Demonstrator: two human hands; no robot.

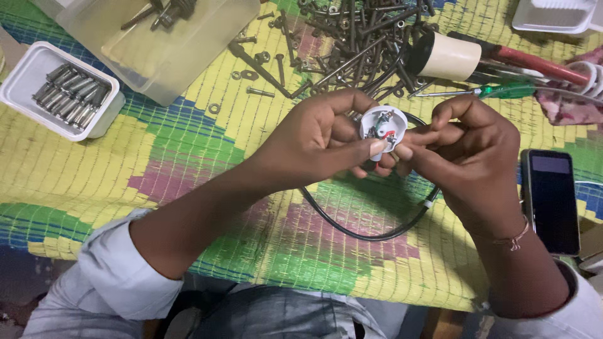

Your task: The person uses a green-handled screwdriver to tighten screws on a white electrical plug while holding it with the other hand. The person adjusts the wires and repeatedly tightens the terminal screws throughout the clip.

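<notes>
My left hand (pixel 320 141) grips a small white round plug half (pixel 380 125), its open side up, showing metal terminals and a red wire end. My right hand (pixel 468 150) pinches at the plug's right edge with fingertips close together, touching the wiring inside. A black cable (pixel 370 233) runs from the plug in a loop down across the cloth between my forearms. Both hands hover just above the table.
A yellow, green and purple woven cloth (pixel 188 150) covers the table. Several bolts, nuts and washers (pixel 352 37) lie at the back. A white tray of metal pieces (pixel 66 94) sits left, a clear tub (pixel 157 44) behind it. Green screwdriver (pixel 502 91), tape roll (pixel 446 58), phone (pixel 550 199) lie right.
</notes>
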